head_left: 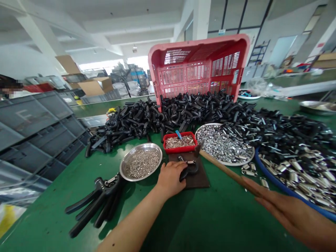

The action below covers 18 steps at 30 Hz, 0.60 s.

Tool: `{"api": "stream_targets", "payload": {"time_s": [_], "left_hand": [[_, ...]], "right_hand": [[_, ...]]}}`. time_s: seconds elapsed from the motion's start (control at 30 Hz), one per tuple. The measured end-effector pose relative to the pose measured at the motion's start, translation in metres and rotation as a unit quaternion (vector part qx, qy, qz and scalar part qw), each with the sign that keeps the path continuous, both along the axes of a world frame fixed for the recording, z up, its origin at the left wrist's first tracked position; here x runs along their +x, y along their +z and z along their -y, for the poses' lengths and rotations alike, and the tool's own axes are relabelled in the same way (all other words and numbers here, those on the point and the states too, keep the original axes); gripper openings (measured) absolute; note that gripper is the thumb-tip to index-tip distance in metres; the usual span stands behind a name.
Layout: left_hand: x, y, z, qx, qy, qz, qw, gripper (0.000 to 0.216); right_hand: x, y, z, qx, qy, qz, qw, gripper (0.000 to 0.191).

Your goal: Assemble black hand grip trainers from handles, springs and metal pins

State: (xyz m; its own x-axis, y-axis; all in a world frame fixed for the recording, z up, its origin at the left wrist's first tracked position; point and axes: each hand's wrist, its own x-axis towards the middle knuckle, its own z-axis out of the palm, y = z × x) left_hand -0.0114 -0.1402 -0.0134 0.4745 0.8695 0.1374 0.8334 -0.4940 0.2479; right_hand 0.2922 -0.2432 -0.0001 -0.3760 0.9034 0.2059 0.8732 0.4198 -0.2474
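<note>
My left hand (171, 177) is closed around a black hand grip (191, 169) with a small coil spring, holding it down on a dark flat plate (202, 176). My right hand (291, 210) holds a hammer (225, 169) by its wooden handle. The hammer's head is beside the plate's upper right corner, near the red tray (168, 150) of small metal pins. Left of the plate stands a metal bowl (123, 167) of tiny metal parts. Several black hand grips with springs (97, 199) lie together at the left front of the green table.
Black plastic parts (136, 117) are heaped across the back, before a tipped red crate (199, 43). On the right stand a white dish (252, 157) of small metal pieces and a blue-rimmed tray (275, 182) with springs. Grey crates (34, 122) are stacked left; a person's head shows there.
</note>
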Motion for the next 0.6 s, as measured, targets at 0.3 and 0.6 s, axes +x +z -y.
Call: {"api": "stream_targets", "payload": {"time_s": [0.3, 0.6], "left_hand": [[-0.001, 0.001, -0.002, -0.017, -0.001, 0.008, 1.0, 0.051], [-0.014, -0.022, -0.006, 0.001, 0.056, 0.12, 0.991, 0.069]], "right_hand": [[-0.005, -0.007, 0.005, -0.021, 0.028, -0.021, 0.999, 0.057], [-0.021, -0.001, 0.005, 0.085, -0.019, -0.034, 0.996, 0.06]]}}
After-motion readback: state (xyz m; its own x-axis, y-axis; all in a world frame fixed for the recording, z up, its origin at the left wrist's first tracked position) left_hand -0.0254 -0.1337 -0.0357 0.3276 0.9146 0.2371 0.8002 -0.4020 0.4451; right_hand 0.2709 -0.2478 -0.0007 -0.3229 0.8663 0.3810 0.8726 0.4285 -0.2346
